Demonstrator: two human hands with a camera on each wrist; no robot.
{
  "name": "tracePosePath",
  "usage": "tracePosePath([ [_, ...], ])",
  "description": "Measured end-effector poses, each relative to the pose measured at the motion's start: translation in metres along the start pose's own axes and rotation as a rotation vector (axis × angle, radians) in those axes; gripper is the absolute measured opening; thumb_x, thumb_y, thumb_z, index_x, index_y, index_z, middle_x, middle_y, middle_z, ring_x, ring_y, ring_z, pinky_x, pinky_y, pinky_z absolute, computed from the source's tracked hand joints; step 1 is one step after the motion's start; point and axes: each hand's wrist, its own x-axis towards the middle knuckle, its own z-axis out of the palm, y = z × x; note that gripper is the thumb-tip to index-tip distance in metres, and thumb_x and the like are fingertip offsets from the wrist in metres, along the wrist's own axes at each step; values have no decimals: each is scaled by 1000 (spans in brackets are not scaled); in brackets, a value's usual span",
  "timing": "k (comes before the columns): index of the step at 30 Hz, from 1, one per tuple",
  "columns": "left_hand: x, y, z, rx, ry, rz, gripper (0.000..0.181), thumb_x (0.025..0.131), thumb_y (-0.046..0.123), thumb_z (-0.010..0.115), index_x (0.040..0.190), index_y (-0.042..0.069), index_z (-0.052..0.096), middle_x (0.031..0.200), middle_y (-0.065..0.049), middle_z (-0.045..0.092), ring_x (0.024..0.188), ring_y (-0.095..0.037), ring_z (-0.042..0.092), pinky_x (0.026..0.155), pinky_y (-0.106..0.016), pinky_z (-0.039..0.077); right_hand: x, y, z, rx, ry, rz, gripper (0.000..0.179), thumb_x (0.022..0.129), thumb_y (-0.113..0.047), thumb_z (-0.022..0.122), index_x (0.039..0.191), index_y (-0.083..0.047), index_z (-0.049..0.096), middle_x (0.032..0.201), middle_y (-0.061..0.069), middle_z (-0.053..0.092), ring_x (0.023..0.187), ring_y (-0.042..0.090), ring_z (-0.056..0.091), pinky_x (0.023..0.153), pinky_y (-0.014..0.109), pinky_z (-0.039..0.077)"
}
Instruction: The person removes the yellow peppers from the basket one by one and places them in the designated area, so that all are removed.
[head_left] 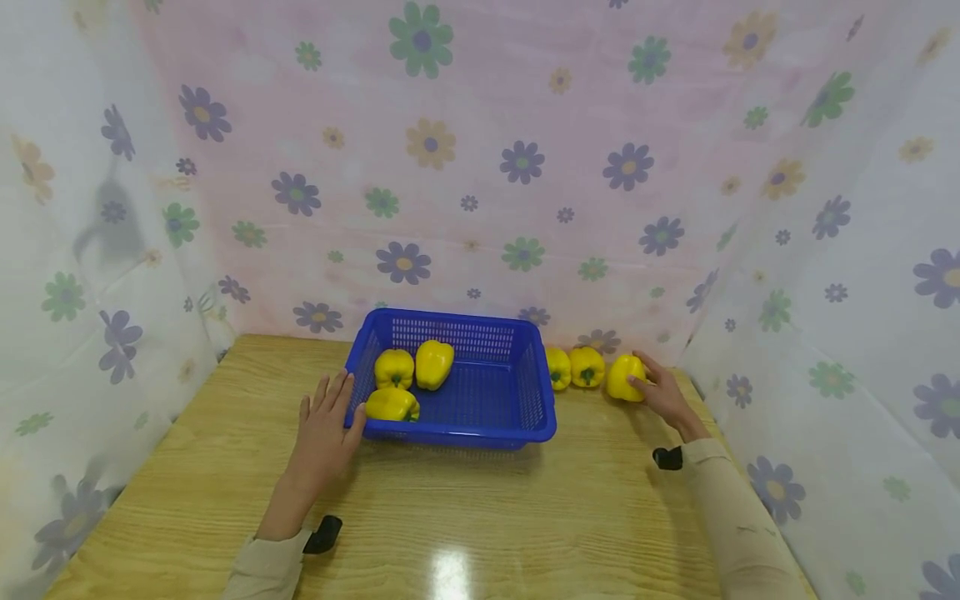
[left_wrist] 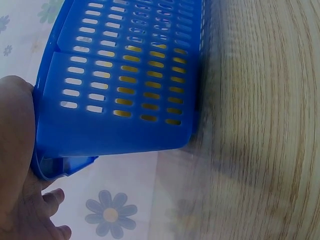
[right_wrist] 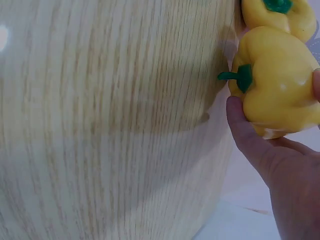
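Observation:
My right hand (head_left: 662, 392) holds a yellow bell pepper (head_left: 624, 377) at the right end of the table. In the right wrist view the thumb lies along the side of this bell pepper (right_wrist: 280, 80), near its green stem. My left hand (head_left: 327, 425) touches the front left corner of a blue plastic basket (head_left: 480, 436), its fingers fairly straight along the left rim. Inside the basket's left part lie a bell pepper by the back (head_left: 434, 364), another beside it (head_left: 394, 368) and one on its side at the front (head_left: 392, 405).
Two more yellow bell peppers stand right of the basket, one (head_left: 557, 369) partly hidden by its rim and one (head_left: 587, 367) nearer the right hand. The wooden table (head_left: 480, 517) is bordered by flowered cloth (head_left: 480, 167) at the back and both sides.

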Motion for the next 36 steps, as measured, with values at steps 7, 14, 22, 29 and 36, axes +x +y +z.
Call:
tracePosePath([
  [7, 0, 1, -1, 6, -6, 2, 62, 109, 29, 45, 159, -2, 28, 166, -23, 24, 154, -47, 10, 117, -74, 8, 5, 0, -4, 97, -82, 29, 67, 110, -12, 43, 164, -4, 3, 159, 42, 13, 142, 59, 29, 99, 59, 51],
  [14, 0, 1, -1, 2, -4, 1, 62, 109, 29, 46, 159, -3, 28, 166, -24, 24, 154, -47, 10, 117, -74, 7, 11, -2, -6, 100, -111, 60, 67, 111, -13, 39, 163, -1, -2, 157, 46, 13, 139, 62, 31, 100, 64, 48],
  [22, 1, -2, 0, 6, 5, 5, 62, 109, 29, 46, 159, -2, 28, 166, -23, 24, 154, -47, 12, 116, -74, 9, 16, -8, -10, 90, -132, 157, 68, 112, -23, 37, 161, 2, -2, 158, 44, 8, 141, 61, 29, 103, 63, 46],
  [29, 1, -2, 0, 8, 10, 5, 61, 109, 29, 46, 159, -2, 29, 165, -23, 25, 154, -48, 14, 116, -74, 9, 19, -9, -11, 61, -144, 178, 66, 113, -26, 31, 161, 2, -5, 156, 46, 11, 138, 60, 33, 104, 61, 46],
  [36, 1, -2, 2, 2, 11, 4, 61, 108, 28, 46, 159, -2, 29, 165, -24, 26, 153, -49, 14, 116, -74, 9, 21, -8, -10, 94, -129, 203, 65, 113, -25, 22, 156, 12, -9, 154, 46, 12, 137, 59, 34, 105, 61, 45],
])
